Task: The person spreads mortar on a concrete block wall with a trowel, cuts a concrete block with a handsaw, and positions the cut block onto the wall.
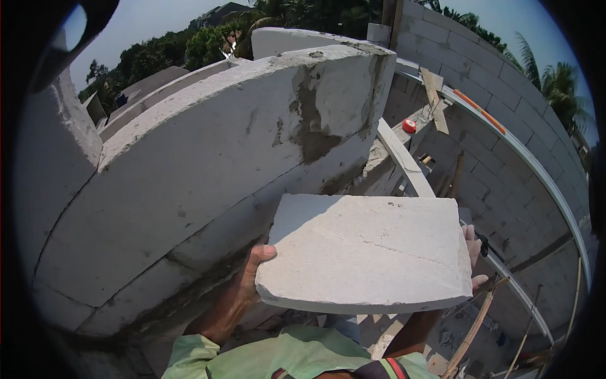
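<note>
A pale lightweight concrete block [372, 252] is held up in front of my chest, its broad face toward me. My left hand [257, 260] grips its left edge, the thumb over the near face and the other fingers hidden behind. At the opposite edge is my right hand [475, 254], its fingertips showing past the side and its palm out of sight. A faint line runs across the block's right half. Beyond the block rises a wall of large grey blocks [208, 189], with a wet-looking mortar patch [312, 120] near its right end.
A red tape measure [409, 126] lies on a ledge by a wooden board [434, 101]. An orange spirit level [478, 110] rests along a metal rail [536, 161]. Another block wall [480, 69] stands at right. Bamboo poles [480, 319] and debris are lower down.
</note>
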### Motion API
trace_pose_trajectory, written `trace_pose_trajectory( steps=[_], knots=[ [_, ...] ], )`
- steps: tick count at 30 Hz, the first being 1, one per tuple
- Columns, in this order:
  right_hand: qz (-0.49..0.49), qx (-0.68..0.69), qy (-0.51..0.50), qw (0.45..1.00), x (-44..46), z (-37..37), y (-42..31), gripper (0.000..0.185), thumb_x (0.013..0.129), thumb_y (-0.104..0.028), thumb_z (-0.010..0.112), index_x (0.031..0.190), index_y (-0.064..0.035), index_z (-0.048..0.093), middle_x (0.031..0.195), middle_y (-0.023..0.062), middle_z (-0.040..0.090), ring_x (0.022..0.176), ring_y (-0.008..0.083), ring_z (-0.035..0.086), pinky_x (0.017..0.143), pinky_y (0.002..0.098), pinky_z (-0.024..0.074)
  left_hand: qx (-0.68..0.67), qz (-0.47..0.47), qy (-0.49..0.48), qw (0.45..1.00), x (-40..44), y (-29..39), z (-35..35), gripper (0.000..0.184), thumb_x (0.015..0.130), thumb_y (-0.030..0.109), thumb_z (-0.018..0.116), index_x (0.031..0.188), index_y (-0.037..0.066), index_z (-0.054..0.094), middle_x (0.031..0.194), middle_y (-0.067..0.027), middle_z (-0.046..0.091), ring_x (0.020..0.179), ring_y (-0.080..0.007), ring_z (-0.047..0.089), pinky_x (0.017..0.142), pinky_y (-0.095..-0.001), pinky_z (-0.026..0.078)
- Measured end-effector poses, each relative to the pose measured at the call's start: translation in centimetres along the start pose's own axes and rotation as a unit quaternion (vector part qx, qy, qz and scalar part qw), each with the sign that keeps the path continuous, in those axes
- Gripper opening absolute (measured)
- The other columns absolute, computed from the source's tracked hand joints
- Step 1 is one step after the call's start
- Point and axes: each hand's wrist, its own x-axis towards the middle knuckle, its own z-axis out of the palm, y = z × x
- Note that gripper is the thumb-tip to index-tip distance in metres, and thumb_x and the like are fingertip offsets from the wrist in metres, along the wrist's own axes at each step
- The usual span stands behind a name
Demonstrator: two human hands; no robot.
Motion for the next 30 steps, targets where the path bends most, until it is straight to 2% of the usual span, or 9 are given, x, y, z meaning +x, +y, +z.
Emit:
trace_pose_trajectory(
  steps=[1,4,11,14,17,19,22,25,30],
  knots=[
    [-0.033,0.082,-0.14,0.986,0.3,0.5,-0.2,0.09,0.091,-0.073,0.013,0.143,-0.0045,0.037,0.15,0.0184,0.034,0.142,0.0307,0.027,0.118,0.0491,0.0144,-0.006,0.003,0.006,1.0,0.1,-0.4,-0.2,0.077,0.077,0.054,0.061,0.123,-0.007,0.053,0.111,-0.0235,0.06,0.096,-0.0275,0.064,0.077,-0.0367,0.054],
    [-0.117,-0.059,-0.214,0.968,2.3,1.8,-1.7,0.098,0.086,-0.079,0.009,0.125,-0.0019,0.055,0.129,0.0238,0.052,0.132,0.033,0.041,0.116,0.0544,0.018,-0.062,-0.016,0.042,0.997,-0.2,-1.0,0.3,0.072,0.078,0.052,0.062,0.119,-0.006,0.055,0.106,-0.0212,0.06,0.093,-0.0265,0.064,0.074,-0.0363,0.055],
    [-0.172,-0.163,-0.271,0.933,5.3,4.4,-3.9,0.102,0.082,-0.083,0.01,0.116,0.0007,0.058,0.115,0.0234,0.056,0.124,0.0348,0.046,0.114,0.0586,0.0174,-0.12,0.004,0.022,0.993,0.1,-1.8,0.0,0.068,0.081,0.047,0.058,0.122,-0.006,0.054,0.107,-0.0187,0.063,0.093,-0.0273,0.066,0.078,-0.0357,0.055],
    [-0.173,-0.175,-0.284,0.927,6.1,4.8,-4.7,0.104,0.08,-0.085,0.011,0.112,0.0018,0.059,0.109,0.0233,0.058,0.121,0.0356,0.049,0.114,0.0604,0.0172,-0.106,0.026,-0.039,0.993,-0.4,-1.0,2.0,0.078,0.083,0.052,0.048,0.137,-0.004,0.042,0.129,-0.0221,0.054,0.116,-0.0282,0.057,0.096,-0.0395,0.048],
    [-0.165,-0.174,-0.284,0.928,7.2,4.9,-4.6,0.107,0.078,-0.087,0.011,0.108,0.0026,0.059,0.103,0.0226,0.059,0.117,0.0359,0.051,0.113,0.0623,0.0168,-0.122,0.191,-0.001,0.974,-0.9,0.2,4.7,0.094,0.082,0.068,0.043,0.146,0.001,0.028,0.148,-0.0234,0.031,0.137,-0.0298,0.034,0.112,-0.046,0.03],
    [-0.153,-0.166,-0.276,0.934,8.3,4.4,-4.6,0.109,0.074,-0.09,0.011,0.107,0.0026,0.058,0.099,0.0209,0.057,0.111,0.0352,0.052,0.112,0.0644,0.0164,-0.016,0.309,-0.083,0.947,-0.4,-0.1,3.8,0.106,0.077,0.083,0.036,0.152,0.011,0.018,0.157,-0.0186,0.012,0.146,-0.0298,0.011,0.117,-0.0511,0.014],
    [-0.123,-0.143,-0.36,0.914,12.9,2.1,-5.4,0.109,0.076,-0.089,0.013,0.112,0.0046,0.055,0.105,0.0231,0.058,0.113,0.0342,0.053,0.113,0.0624,0.017,0.062,0.436,-0.128,0.888,-0.2,0.8,3.8,0.114,0.072,0.087,0.041,0.153,0.013,0.011,0.158,-0.017,0.011,0.147,-0.0292,0.005,0.118,-0.0506,0.01],
    [-0.094,-0.094,-0.419,0.898,14.5,4.2,-5.7,0.1,0.084,-0.082,0.019,0.117,0.0068,0.053,0.11,0.0247,0.058,0.116,0.0345,0.052,0.114,0.0583,0.0213,0.071,0.445,-0.115,0.885,0.2,1.2,4.6,0.112,0.072,0.082,0.043,0.153,0.011,0.012,0.154,-0.0171,0.015,0.144,-0.0289,0.009,0.116,-0.0492,0.013],
    [-0.027,-0.114,-0.289,0.95,15.1,7.3,-7.4,0.1,0.084,-0.08,0.017,0.117,0.0062,0.056,0.111,0.0254,0.057,0.113,0.036,0.054,0.108,0.0545,0.0325,0.088,0.47,-0.081,0.874,-0.4,2.2,6.0,0.107,0.071,0.07,0.049,0.151,0.008,0.014,0.145,-0.0172,0.023,0.134,-0.0281,0.019,0.109,-0.0459,0.02]
  ],
)
